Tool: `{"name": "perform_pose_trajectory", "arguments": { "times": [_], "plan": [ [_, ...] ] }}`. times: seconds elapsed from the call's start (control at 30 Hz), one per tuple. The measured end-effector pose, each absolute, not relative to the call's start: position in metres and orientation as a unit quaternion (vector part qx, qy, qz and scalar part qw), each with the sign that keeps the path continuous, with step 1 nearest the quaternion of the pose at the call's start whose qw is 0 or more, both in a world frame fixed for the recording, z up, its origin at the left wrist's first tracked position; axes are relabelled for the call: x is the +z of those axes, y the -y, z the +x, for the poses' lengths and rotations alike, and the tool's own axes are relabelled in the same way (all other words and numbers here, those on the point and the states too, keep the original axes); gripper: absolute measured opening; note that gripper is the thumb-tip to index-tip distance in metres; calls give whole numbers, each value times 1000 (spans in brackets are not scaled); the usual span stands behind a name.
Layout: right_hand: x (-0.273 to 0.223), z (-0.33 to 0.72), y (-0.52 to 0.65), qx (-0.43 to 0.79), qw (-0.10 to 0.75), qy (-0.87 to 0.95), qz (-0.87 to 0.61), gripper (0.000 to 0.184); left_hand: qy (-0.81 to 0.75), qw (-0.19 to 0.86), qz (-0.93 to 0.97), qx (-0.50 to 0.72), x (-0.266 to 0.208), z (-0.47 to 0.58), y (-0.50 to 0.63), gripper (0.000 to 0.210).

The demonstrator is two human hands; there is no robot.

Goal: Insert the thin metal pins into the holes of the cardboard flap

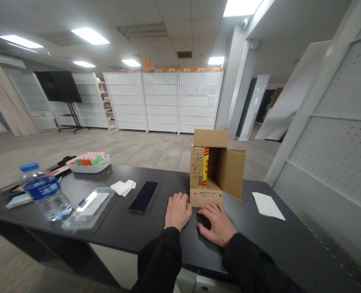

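Observation:
An open cardboard box (197, 171) with yellow-and-red tape stands on the dark table, its opening facing me and its flaps spread. My left hand (178, 211) rests palm down at the box's lower left corner. Its fingers are curled, and anything under them is hidden. In front of the lower flap, my right hand (217, 224) curves over a small black ridged object (203, 221), with the thumb on its near side and the fingers around its far side. Most of that object is covered by the hand, so I cannot make out its kind.
Left of my hands lie a phone (144, 197), folded white tissues (123, 187), a clear plastic case (90, 209) and a water bottle (47, 193). A white basket (90, 166) with colourful packets sits behind. White paper (268, 205) lies right, near a perforated partition (336, 162).

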State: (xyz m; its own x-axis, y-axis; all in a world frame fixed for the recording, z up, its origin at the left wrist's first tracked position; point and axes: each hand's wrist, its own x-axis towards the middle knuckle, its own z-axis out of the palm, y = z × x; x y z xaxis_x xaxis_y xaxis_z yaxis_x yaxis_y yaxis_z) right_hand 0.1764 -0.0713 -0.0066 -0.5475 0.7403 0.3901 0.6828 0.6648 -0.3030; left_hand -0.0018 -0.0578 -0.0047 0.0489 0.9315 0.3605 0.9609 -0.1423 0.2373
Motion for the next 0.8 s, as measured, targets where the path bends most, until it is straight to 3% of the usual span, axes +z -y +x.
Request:
{"name": "perform_pose_trajectory", "arguments": {
  "times": [0.8],
  "plan": [
    [-7, 176, 71, 52, 254, 883, -391, 19, 655, 28, -725, -211, -4, -2, 57, 11]
  ]
}}
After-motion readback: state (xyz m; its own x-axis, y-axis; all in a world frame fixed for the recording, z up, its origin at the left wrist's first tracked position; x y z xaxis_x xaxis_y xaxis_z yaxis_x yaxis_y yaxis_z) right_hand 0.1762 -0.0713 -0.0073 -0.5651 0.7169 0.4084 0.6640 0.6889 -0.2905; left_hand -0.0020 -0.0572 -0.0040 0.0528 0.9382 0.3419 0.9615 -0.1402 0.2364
